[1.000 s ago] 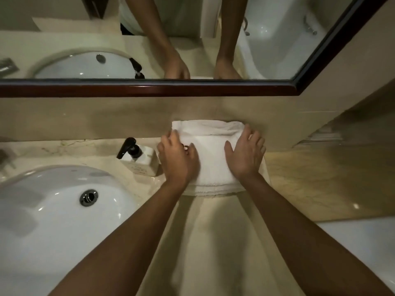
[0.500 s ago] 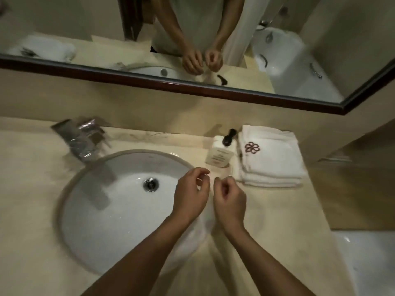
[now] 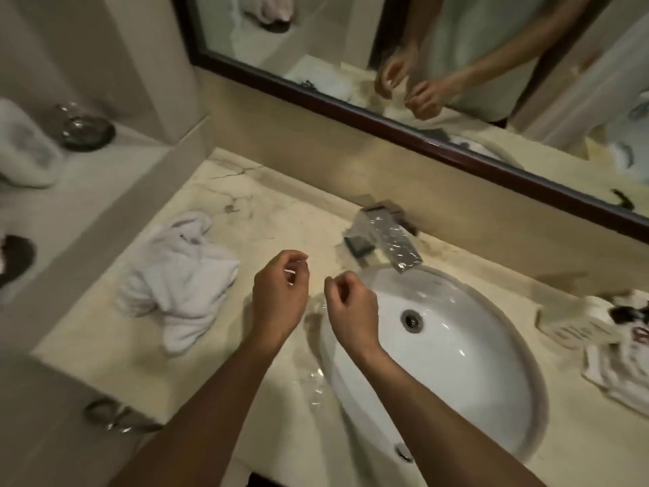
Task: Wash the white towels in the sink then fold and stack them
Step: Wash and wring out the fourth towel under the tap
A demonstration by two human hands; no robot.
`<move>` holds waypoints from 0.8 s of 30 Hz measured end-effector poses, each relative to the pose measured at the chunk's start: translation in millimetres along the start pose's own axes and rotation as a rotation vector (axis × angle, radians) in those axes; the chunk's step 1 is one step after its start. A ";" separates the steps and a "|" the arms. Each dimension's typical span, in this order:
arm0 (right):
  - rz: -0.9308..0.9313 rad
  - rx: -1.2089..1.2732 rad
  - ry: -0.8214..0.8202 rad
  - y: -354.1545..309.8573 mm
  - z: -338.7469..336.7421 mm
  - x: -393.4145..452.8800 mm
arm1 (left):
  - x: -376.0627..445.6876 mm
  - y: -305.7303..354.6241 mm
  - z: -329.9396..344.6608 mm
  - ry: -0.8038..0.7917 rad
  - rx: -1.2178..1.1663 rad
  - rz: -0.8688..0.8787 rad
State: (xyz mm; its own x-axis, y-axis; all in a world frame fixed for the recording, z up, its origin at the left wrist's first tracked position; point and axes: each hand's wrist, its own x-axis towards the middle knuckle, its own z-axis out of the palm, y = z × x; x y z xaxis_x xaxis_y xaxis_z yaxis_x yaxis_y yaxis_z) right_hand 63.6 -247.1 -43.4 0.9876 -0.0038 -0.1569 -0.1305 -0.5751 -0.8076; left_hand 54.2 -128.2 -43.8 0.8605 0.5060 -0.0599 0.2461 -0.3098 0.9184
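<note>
Well left of the grip: crumpled white towel (image 3: pixel 179 279) heaped on the marble counter (image 3: pixel 246 219), close to the raised ledge (image 3: pixel 105 212) on that side, apart from both hands. Far right, at the frame's edge: folded towel stack (image 3: pixel 618 367), blurred, with a soap bottle (image 3: pixel 576 325) lying against it.

Left hand (image 3: pixel 279 300) raised over the counter between crumpled towel and sink (image 3: pixel 491 353), fingers curled inward, thumb near the fingertips; holding nothing that can be made out. Right hand (image 3: pixel 353 307) just beside it, over the sink's left rim, fingers likewise curled toward the palm, nothing visible in the grip. Both forearms reaching in from the bottom of the view, roughly parallel, wrists a little apart. Hands not touching each other, not touching any towel.

Bare counter between left hand and crumpled towel, more of it behind, up to the wall. Some water pooled on the counter along the sink's near-left rim. Faucet (image 3: pixel 386 237) behind the right hand, spout hanging over the basin's back edge. Drain (image 3: pixel 411 319) uncovered, basin holding no towel. Dark-framed mirror (image 3: pixel 351 110) above the back wall, reflecting both hands. Beyond the ledge on the left, a lower shelf with a glass dish (image 3: pixel 84 130) and blurred white items.
</note>
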 end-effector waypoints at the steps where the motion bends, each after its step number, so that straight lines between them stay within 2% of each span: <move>1: -0.014 0.011 -0.030 -7.4 12.6 1.8 | 4.9 -4.8 -13.1 0.054 0.013 0.005; 4: -0.046 -0.002 -0.192 -27.6 54.3 4.4 | 12.2 -24.4 -54.4 0.252 0.078 0.006; 6: -0.068 0.001 -0.332 -43.2 84.4 3.8 | 15.8 -45.0 -82.9 0.382 0.243 0.012; 8: -0.094 -0.041 -0.424 -55.7 111.3 8.1 | 20.6 -70.1 -106.5 0.439 0.451 -0.130; 10: -0.137 -0.134 -0.477 -66.5 134.2 21.0 | 24.5 -91.4 -125.6 0.399 0.444 -0.276; 12: -0.190 -0.263 -0.560 -77.4 152.0 38.9 | 25.3 -99.4 -133.4 0.359 0.302 -0.343; 15: -0.193 -0.433 -0.653 -86.3 168.8 54.5 | 25.7 -99.3 -130.8 0.436 0.097 -0.467; 18: -0.029 -0.308 -0.677 -75.0 158.5 57.4 | 30.6 -96.0 -123.4 0.438 -0.239 -0.640; 19: 0.031 -0.228 -0.680 -67.9 146.3 57.0 | 32.6 -92.6 -118.9 0.389 -0.290 -0.649; 21: 0.037 -0.172 -0.669 -55.1 118.8 52.0 | 30.8 -87.1 -110.4 0.255 -0.240 -0.605; 24: 0.007 -0.052 -0.583 -33.7 64.4 42.5 | 18.7 -67.1 -87.0 0.142 -0.093 -0.412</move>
State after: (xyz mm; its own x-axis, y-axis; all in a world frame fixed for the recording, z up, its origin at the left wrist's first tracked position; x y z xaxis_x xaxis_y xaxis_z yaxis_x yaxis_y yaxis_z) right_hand 104.3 -175.2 -59.5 0.7739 0.4342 -0.4611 -0.1181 -0.6163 -0.7786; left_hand 15.0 -27.9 -72.6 0.6275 0.6796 -0.3800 0.5090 0.0113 0.8607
